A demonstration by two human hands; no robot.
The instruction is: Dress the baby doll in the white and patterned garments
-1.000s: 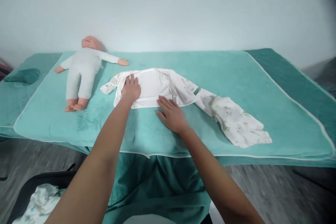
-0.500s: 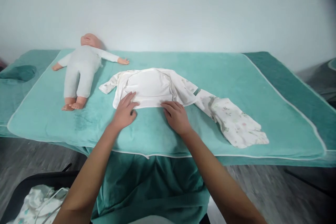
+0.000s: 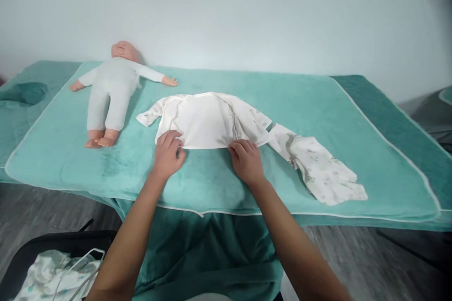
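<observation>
The left hand [image 3: 168, 153] is curled, its fingers bent over and nipping the near hem of a white cotton baby sleepsuit [image 3: 205, 120] at the hem's left corner. The right hand [image 3: 246, 160] does the same at the hem's right end, its fingers folded down onto the cloth's edge and knuckles raised. Both forearms reach in from the bottom of the view.

The sleepsuit lies flat in the middle of the table, its plain inside turned up over the chest, with one short sleeve pointing left. Its printed leg part [image 3: 325, 169] trails away to the right and towards the near edge, rumpled at the end.

Under it all is a wide sea-green plush blanket with white piping [image 3: 318, 103], which hangs over the table's front edge. To the left of the sleepsuit, near but apart from it, a plastic baby doll in a pale grey bodysuit [image 3: 109, 91] lies on its back with arms spread – head towards the wall. Further left sits a dark teal folded cloth [image 3: 23, 91]. On the floor at the lower left, a black basket [image 3: 42, 240] holds white printed baby clothes [image 3: 49, 277].
</observation>
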